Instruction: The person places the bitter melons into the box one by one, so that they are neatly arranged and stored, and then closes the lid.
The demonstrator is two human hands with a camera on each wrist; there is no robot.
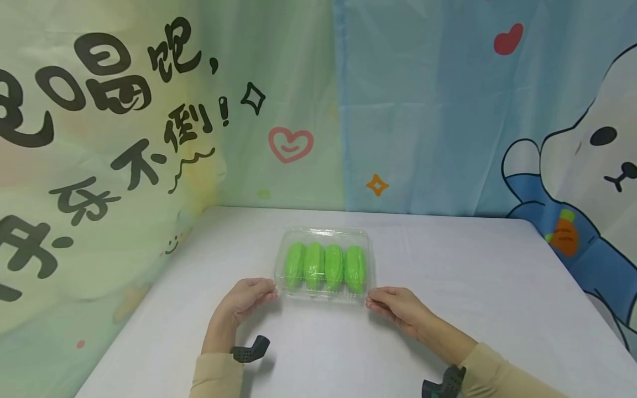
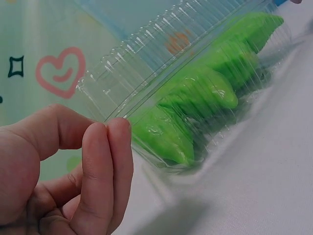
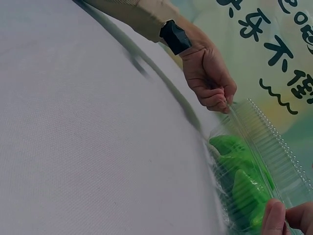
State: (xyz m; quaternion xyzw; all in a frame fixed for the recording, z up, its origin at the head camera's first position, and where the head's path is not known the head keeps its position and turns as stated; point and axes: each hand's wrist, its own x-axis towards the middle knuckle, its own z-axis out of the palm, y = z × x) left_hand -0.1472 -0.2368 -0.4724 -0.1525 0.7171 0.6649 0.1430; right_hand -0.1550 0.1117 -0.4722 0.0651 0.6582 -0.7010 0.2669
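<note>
A clear ribbed plastic box [image 1: 322, 234] stands on the white table. Inside it lie several bright green, ridged, pod-shaped pieces [image 1: 314, 265] in a row, their exact kind unclear. At the box's near left corner my left hand [image 1: 249, 296] pinches the rim between thumb and fingertips. That same pinch shows close up in the left wrist view, where the left hand [image 2: 100, 171] is beside the end piece. My right hand [image 1: 398, 307] grips the near right corner. Only the right hand's fingertips [image 3: 275, 215] appear in the right wrist view, on the box edge.
A white cloth covers the table [image 1: 328, 354]. Behind it hangs a printed curtain [image 1: 408, 110] with lettering, hearts and a cartoon animal. Each wrist wears a dark camera mount, seen at the left cuff [image 1: 251, 350] and the right cuff [image 1: 445, 382].
</note>
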